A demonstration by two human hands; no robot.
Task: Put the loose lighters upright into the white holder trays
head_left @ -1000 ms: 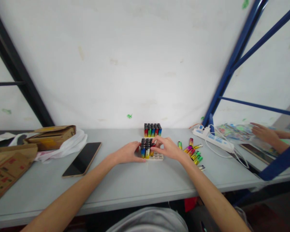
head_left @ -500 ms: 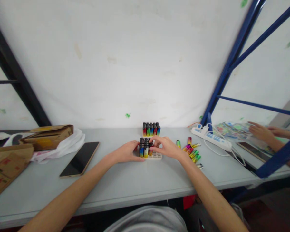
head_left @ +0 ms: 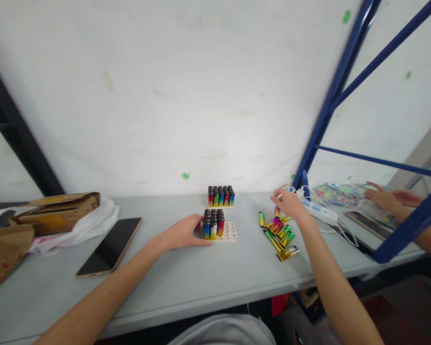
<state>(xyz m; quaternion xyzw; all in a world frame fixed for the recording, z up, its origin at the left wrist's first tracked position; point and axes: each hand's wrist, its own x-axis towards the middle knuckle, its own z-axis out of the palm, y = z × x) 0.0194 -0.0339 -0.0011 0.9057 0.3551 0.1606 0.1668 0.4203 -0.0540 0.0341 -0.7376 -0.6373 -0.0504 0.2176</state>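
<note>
A white tray holds upright coloured lighters with black tops in its left part; round holes show on its right. My left hand grips the left side of this tray and its lighters between thumb and fingers. Above the loose lighters lying on the table at the right is my right hand, its fingers curled close together; whatever they hold, if anything, is too small to make out. Behind the tray, against the wall, stands a full block of lighters.
A phone lies at the left, near cardboard boxes and a white plastic bag. A power strip with cables is at the right by a blue metal frame. Beyond it, another person's hands are near plastic packets.
My right hand has left the tray and moved right, over the loose lighters. My left hand stays at the tray. The view has shifted slightly.
</note>
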